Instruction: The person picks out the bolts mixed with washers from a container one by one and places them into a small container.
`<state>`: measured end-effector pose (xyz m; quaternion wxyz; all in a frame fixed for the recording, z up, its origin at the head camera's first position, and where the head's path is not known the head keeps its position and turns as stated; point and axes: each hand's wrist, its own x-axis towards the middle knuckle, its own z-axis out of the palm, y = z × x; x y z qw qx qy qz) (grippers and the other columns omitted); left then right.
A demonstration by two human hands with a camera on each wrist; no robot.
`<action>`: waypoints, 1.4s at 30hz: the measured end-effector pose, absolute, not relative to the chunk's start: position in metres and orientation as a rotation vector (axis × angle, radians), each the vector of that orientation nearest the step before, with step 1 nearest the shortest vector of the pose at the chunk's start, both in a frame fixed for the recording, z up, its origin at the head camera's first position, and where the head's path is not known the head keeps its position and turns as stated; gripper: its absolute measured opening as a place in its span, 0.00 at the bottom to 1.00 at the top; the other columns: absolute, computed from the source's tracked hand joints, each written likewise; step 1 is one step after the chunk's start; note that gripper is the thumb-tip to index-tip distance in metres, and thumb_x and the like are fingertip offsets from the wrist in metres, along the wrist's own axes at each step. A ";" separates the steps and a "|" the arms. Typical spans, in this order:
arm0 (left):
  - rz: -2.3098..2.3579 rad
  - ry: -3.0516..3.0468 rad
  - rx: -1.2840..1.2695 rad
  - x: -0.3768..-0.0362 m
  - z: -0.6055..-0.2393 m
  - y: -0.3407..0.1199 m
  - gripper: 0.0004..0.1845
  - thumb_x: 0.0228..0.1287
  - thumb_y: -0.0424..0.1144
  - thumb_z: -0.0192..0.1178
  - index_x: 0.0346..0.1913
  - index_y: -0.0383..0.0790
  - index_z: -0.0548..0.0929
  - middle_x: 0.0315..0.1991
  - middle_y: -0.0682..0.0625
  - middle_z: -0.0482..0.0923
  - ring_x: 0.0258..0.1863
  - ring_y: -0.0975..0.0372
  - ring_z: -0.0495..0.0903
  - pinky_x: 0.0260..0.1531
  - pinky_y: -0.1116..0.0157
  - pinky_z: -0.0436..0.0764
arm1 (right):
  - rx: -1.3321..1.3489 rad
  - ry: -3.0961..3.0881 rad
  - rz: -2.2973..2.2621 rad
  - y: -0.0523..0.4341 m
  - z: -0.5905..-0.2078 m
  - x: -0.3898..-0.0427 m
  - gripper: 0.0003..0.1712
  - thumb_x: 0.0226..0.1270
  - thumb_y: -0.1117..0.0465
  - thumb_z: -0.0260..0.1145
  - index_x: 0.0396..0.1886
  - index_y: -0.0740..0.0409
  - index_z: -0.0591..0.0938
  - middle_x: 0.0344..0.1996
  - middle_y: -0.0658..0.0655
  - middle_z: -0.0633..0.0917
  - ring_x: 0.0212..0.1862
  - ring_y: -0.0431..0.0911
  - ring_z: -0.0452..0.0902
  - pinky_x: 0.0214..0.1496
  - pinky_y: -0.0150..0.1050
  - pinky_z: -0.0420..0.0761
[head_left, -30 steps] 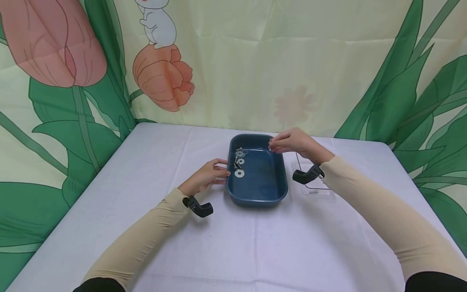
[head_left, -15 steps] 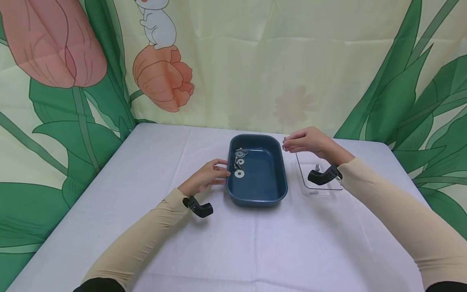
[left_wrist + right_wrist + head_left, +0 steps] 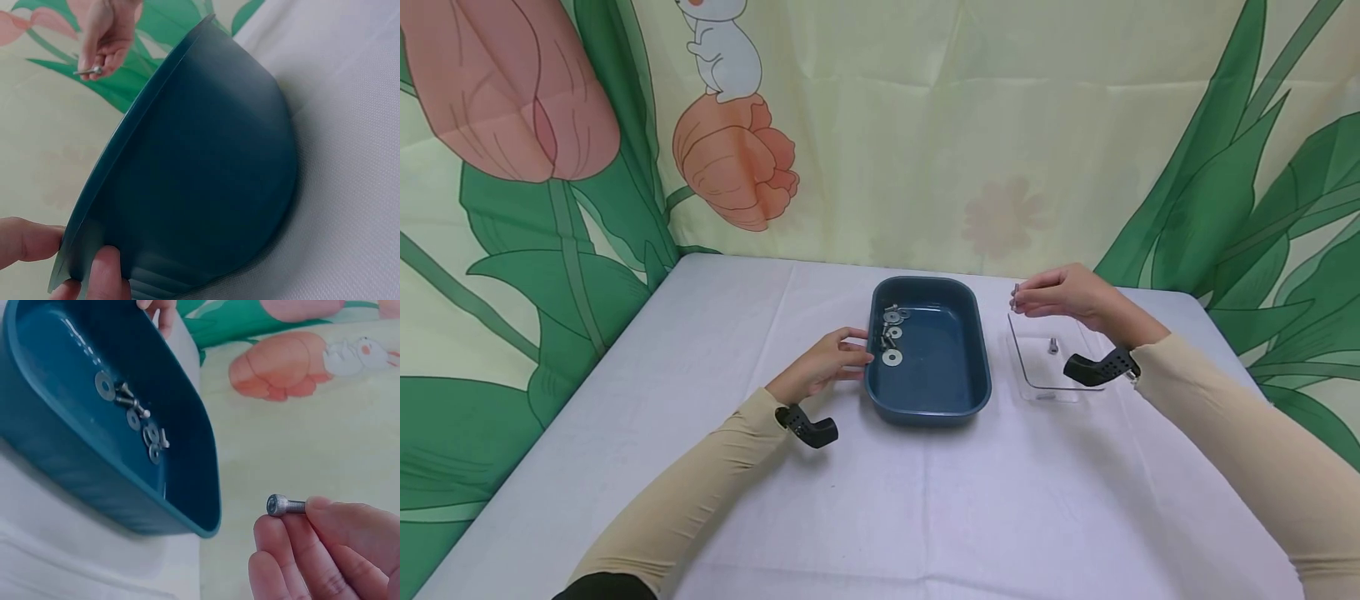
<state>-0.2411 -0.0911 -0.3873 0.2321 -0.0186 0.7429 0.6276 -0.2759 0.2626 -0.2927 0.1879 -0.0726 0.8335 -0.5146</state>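
the right hand [image 3: 1063,296], fingers pinched on a bolt [image 3: 284,505], has carried it out of the tray [image 3: 927,402] to above the clear dish [image 3: 1028,379] (one bolt already there); left hand [image 3: 823,362] still grips the tray's rim.

We find no legible text, label, brand or number — neither on the blue tray [image 3: 928,398] nor the printed backdrop [image 3: 925,125].

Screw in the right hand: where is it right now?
The screw is pinched in the right hand's fingertips, held in the air right of the blue tray, above the clear container.
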 end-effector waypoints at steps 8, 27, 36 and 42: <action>1.720 2.046 -0.037 -0.242 -0.387 -0.092 0.28 0.64 0.30 0.57 0.66 0.37 0.63 0.60 0.36 0.69 0.50 0.55 0.78 0.53 0.57 0.81 | -0.199 2.329 -1.466 0.282 -0.296 -0.272 0.08 0.63 0.58 0.65 0.39 0.52 0.86 0.31 0.41 0.87 0.37 0.36 0.84 0.45 0.29 0.83; 1.712 2.052 -0.067 -0.241 -0.386 -0.091 0.28 0.63 0.29 0.57 0.66 0.38 0.63 0.58 0.37 0.70 0.48 0.56 0.78 0.52 0.58 0.81 | -0.074 2.358 -1.413 0.318 -0.311 -0.265 0.07 0.63 0.56 0.65 0.39 0.48 0.85 0.30 0.40 0.87 0.36 0.34 0.84 0.45 0.28 0.83; 1.714 2.065 -0.067 -0.240 -0.386 -0.091 0.28 0.64 0.29 0.57 0.66 0.37 0.63 0.57 0.37 0.70 0.47 0.57 0.78 0.52 0.58 0.81 | -0.055 2.328 -1.376 0.324 -0.319 -0.267 0.10 0.65 0.61 0.63 0.43 0.57 0.85 0.30 0.41 0.86 0.36 0.36 0.84 0.45 0.32 0.84; 1.719 2.057 -0.076 -0.241 -0.387 -0.090 0.27 0.64 0.30 0.57 0.65 0.38 0.64 0.55 0.39 0.72 0.46 0.58 0.78 0.52 0.58 0.81 | -0.026 2.312 -1.335 0.327 -0.322 -0.268 0.09 0.63 0.61 0.65 0.41 0.56 0.86 0.30 0.42 0.87 0.35 0.36 0.84 0.46 0.34 0.84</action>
